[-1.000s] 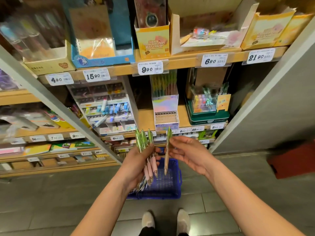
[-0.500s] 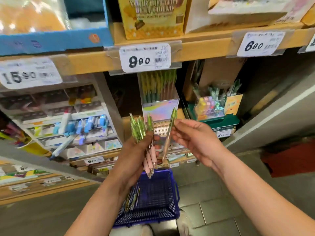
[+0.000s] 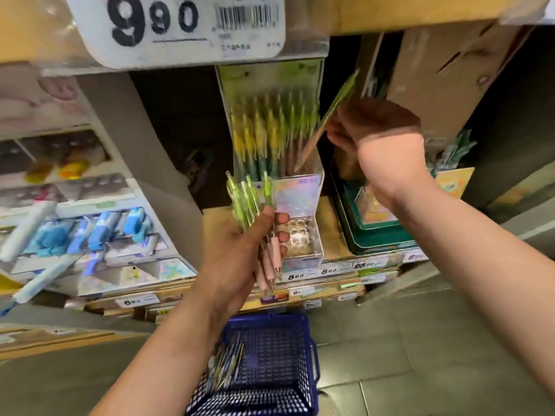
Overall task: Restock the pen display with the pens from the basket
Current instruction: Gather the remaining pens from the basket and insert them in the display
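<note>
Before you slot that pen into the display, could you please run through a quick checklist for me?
1. The right hand has a grip on one pen: ok.
2. The pen's tip points down at the display: ok, though it is tilted.
3. A free slot lies under the tip: cannot tell, as the view is blurred.
4. The left hand holds the bunch clear of the display: ok.
5. The basket holds spare pens: ok.
</note>
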Motion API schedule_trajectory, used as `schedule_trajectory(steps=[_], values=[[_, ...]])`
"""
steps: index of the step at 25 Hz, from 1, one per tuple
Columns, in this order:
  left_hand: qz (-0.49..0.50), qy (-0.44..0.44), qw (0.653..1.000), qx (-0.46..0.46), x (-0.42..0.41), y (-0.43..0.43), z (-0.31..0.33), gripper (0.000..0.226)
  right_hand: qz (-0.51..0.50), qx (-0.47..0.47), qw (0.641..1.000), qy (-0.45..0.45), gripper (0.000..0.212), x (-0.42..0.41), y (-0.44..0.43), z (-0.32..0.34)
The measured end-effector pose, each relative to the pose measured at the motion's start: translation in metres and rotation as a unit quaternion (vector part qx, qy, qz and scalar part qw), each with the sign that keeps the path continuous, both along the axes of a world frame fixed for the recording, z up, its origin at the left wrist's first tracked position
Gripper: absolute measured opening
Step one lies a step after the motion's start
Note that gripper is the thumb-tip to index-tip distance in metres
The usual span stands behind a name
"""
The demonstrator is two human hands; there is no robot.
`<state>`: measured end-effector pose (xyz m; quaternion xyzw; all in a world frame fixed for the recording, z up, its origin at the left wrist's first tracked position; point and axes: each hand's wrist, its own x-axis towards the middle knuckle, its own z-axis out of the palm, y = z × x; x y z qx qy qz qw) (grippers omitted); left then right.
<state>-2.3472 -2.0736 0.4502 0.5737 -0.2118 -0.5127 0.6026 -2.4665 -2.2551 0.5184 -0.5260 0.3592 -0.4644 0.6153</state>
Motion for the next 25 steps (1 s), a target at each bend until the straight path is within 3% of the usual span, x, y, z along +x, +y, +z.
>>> schedule_trajectory(steps=[6, 10, 15, 19, 22, 25], values=[[0.008, 0.026, 1.0, 0.006, -0.003, 0.011, -0.012, 0.038, -0.02, -0.176, 0.979, 0.099, 0.008, 0.018, -0.011, -0.017], [0.004, 0.039, 0.999, -0.012, -0.002, 0.012, -0.01, 0.043, -0.009, -0.228, 0.957, 0.179, 0.007, 0.021, -0.014, -0.026], [-0.001, 0.039, 0.999, -0.011, -0.002, 0.009, -0.014, 0.041, 0.024, -0.332, 0.874, 0.355, 0.018, 0.025, -0.012, -0.034], [-0.004, 0.039, 0.999, -0.014, -0.002, 0.007, -0.019, 0.042, 0.041, -0.339, 0.85, 0.401, 0.019, 0.024, -0.01, -0.029], [-0.007, 0.041, 0.999, -0.026, -0.001, 0.003, -0.022, 0.041, 0.031, -0.275, 0.878, 0.391, 0.015, 0.011, 0.006, -0.031], [-0.015, 0.028, 0.999, -0.033, -0.002, -0.003, -0.02, 0.036, 0.14, -0.158, 0.908, 0.363, 0.02, -0.005, 0.043, -0.043]])
